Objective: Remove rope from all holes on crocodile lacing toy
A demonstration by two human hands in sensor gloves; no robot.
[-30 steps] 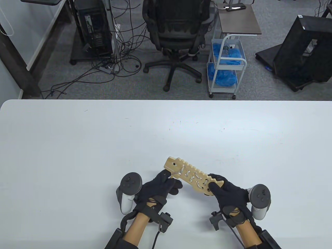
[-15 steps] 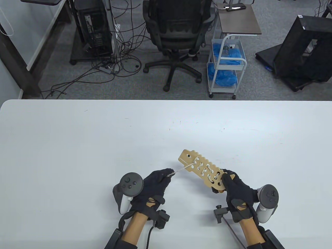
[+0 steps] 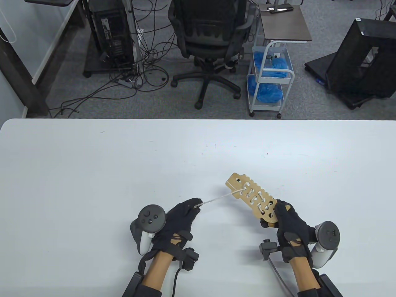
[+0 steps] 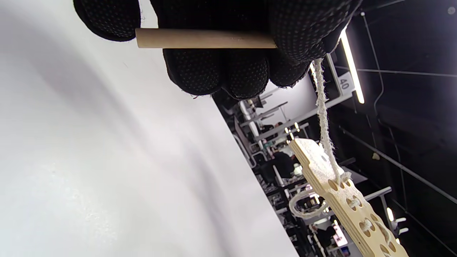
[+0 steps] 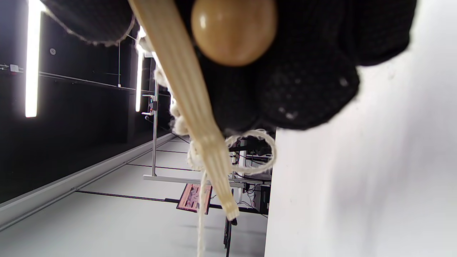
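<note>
White table (image 3: pixel 92 173) carries nothing but the work; the wooden crocodile lacing toy (image 3: pixel 252 198) is held tilted above its near right part, right hand (image 3: pixel 290 227) clamped around the tail end. Left hand (image 3: pixel 178 221) pinches the rope (image 3: pixel 216 198), which runs taut to a hole near the toy's head. A wooden dowel (image 4: pixel 205 38) sits across the left fingers; a slack loop hangs under the toy.

The right hand (image 3: pixel 290 227) now holds the crocodile board (image 3: pixel 253 198) further right and further from the person than a second ago, its head end swung away. The left hand (image 3: pixel 179 221), pinching the rope (image 3: pixel 216 199), sits slightly lower-left, and the drawn-out stretch of rope between them is longer, now taut.
</note>
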